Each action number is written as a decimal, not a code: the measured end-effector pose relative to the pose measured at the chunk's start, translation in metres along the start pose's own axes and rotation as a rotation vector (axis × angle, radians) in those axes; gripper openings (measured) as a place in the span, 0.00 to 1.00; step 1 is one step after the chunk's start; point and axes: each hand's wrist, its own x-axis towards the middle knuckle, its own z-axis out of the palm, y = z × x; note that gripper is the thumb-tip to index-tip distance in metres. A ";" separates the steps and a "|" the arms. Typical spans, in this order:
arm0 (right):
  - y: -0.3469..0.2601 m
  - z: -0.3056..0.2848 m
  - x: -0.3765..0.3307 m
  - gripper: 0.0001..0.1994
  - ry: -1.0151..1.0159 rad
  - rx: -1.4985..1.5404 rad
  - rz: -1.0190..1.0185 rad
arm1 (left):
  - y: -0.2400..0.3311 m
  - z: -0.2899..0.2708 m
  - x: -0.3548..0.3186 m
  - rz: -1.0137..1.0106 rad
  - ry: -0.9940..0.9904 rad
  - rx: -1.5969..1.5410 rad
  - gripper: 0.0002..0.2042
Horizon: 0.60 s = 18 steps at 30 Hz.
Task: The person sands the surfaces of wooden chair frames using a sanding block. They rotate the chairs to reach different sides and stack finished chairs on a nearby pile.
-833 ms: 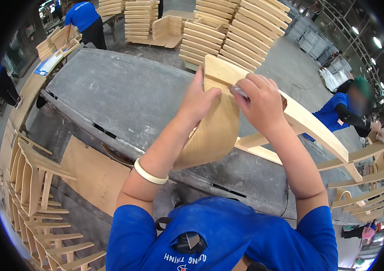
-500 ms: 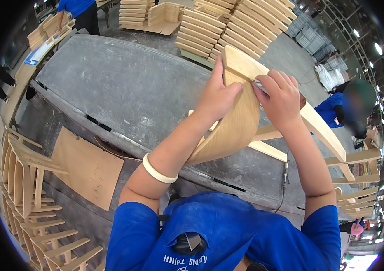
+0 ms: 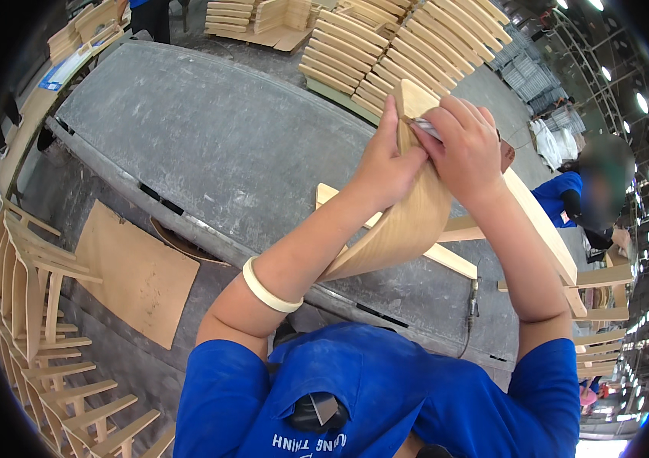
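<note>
A pale wooden chair frame with a curved backrest (image 3: 408, 225) lies tilted on the grey table. My left hand (image 3: 387, 169) grips the backrest's upper side edge, thumb on its face. Pinched in my right hand (image 3: 463, 149) is a slim whitish-grey tool (image 3: 426, 128), whose exact kind I cannot make out. Its tip touches the seam between the backrest and the thick end rail (image 3: 418, 98). A brown flat piece (image 3: 507, 155) shows behind my right hand; whether that hand holds it is unclear. One long leg (image 3: 542, 221) extends toward the lower right.
The grey table (image 3: 217, 130) stretches left. Stacked wooden parts (image 3: 416, 53) stand beyond it. Chair frames (image 3: 42, 290) line the lower left beside a cardboard sheet (image 3: 137, 275). An air hose fitting (image 3: 473, 301) lies near the front edge. Another person in blue (image 3: 561, 195) is at right.
Both hands and the chair's upper end have shifted slightly right in view. The tool tip has slid along the seam toward the edge held by my left hand.
</note>
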 end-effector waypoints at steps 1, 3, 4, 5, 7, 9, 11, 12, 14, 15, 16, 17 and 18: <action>0.001 -0.003 -0.001 0.10 0.085 -0.010 -0.001 | 0.001 0.000 0.002 0.024 -0.010 0.040 0.43; 0.002 -0.004 -0.001 0.10 0.207 -0.005 -0.048 | 0.001 -0.001 0.002 0.049 0.011 0.128 0.43; 0.002 -0.005 -0.002 0.10 0.168 -0.001 -0.031 | 0.001 -0.002 0.003 0.052 0.030 0.175 0.43; 0.003 -0.003 0.000 0.10 0.111 -0.010 -0.007 | 0.000 -0.001 0.002 0.054 0.050 0.222 0.43; 0.004 0.001 0.002 0.10 0.185 0.012 -0.040 | 0.000 -0.001 0.002 0.063 0.057 0.186 0.42; 0.004 0.005 0.005 0.09 0.079 0.002 -0.008 | -0.001 -0.001 0.003 0.080 0.022 0.008 0.39; 0.004 0.007 0.006 0.08 0.066 0.003 -0.002 | -0.002 -0.001 0.005 0.089 0.002 -0.019 0.39; 0.004 0.006 0.006 0.08 0.068 0.002 0.010 | -0.003 -0.002 0.007 0.076 -0.013 -0.032 0.39; 0.003 0.005 0.007 0.08 0.042 -0.009 0.047 | -0.003 -0.006 0.011 0.048 0.004 0.024 0.39; 0.002 0.003 0.007 0.08 0.013 -0.021 0.071 | -0.003 -0.006 0.012 0.024 0.010 0.056 0.39; 0.001 0.002 0.008 0.08 -0.070 -0.047 0.154 | -0.003 -0.007 0.012 0.037 0.026 0.054 0.39; 0.000 0.002 0.009 0.08 0.010 -0.018 0.061 | -0.003 -0.007 0.011 0.049 0.041 0.058 0.39; -0.001 0.002 0.011 0.08 0.037 -0.004 0.042 | -0.003 -0.007 0.010 0.026 0.033 0.060 0.39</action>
